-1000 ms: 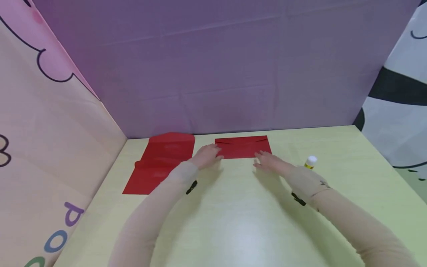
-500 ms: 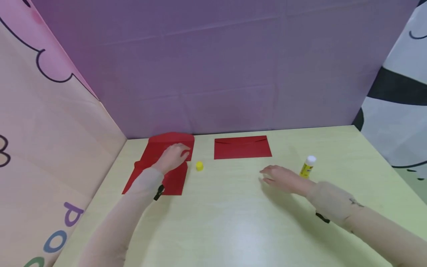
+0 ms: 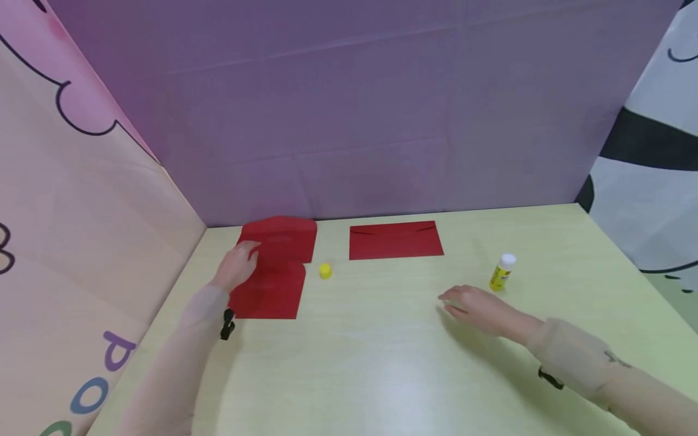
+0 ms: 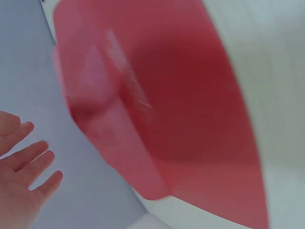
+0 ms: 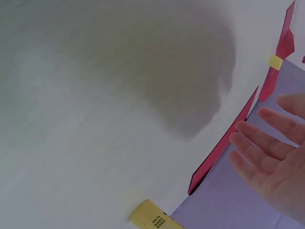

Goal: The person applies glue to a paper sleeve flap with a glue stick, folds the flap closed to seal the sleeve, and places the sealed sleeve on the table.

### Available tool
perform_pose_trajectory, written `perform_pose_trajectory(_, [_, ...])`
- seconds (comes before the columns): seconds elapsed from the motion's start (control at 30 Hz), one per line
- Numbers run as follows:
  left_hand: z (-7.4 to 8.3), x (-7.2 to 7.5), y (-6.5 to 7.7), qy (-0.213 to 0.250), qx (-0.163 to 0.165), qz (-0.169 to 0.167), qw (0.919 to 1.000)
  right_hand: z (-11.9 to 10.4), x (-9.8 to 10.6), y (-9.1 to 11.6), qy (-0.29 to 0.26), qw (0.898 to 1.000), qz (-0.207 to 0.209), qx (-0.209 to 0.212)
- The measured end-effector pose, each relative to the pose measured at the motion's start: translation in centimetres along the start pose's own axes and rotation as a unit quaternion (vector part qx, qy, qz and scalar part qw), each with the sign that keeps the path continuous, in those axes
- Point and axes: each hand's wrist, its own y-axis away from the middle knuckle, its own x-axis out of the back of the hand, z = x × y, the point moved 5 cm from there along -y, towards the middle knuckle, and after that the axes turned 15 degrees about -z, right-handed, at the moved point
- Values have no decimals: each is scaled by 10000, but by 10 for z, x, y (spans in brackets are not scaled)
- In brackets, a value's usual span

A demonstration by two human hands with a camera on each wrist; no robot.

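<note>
My left hand (image 3: pixel 237 266) hovers over the left side of two red envelopes, fingers loose and holding nothing. The farther envelope (image 3: pixel 289 242) has its flap raised; the nearer envelope (image 3: pixel 272 293) overlaps it in front. In the left wrist view, relaxed fingers (image 4: pixel 40 164) show beside a red envelope (image 4: pixel 190 95). Over the table at right, my right hand (image 3: pixel 480 309) is empty, its fingers extended. A third red envelope (image 3: pixel 396 241) lies with its flap folded down at the back middle. Near the right hand stands a yellow glue stick (image 3: pixel 501 272) with a white end.
A small yellow cap (image 3: pixel 325 270) sits between the left envelopes and the folded one. The pale table (image 3: pixel 376 351) ends at a purple cloth wall (image 3: pixel 354 121) behind. Printed panels (image 3: pixel 82 242) stand at both sides.
Both hands have left the folded envelope. The left hand moved left over the other envelopes, uncovering the yellow cap; the right drew back toward the near right, bringing the whole glue stick into view.
</note>
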Motion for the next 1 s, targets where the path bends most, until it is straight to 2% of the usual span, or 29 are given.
perform_pose_trajectory(0.23, [-25,-9,5,109,281,-97,9995,3,-2,15,51,9995,273,118])
perform_pose_trajectory(0.4, [-38,-16,6,183,455,-320,9983,4,-3,22,153,9989,394,211])
perform_pose_trajectory(0.57, [-46,-23,6,-74,503,-422,9978,4,-3,25,211,9981,493,302])
perform_pose_trajectory(0.73, [-48,-26,6,-474,337,10,9983,5,-4,27,197,9978,529,348])
perform_pose_trajectory(0.8, [-49,-27,7,-502,299,240,9980,5,-5,27,199,9977,539,355])
perform_pose_trajectory(1.0, [-54,-27,10,-688,352,871,9932,7,-7,26,197,9980,512,318])
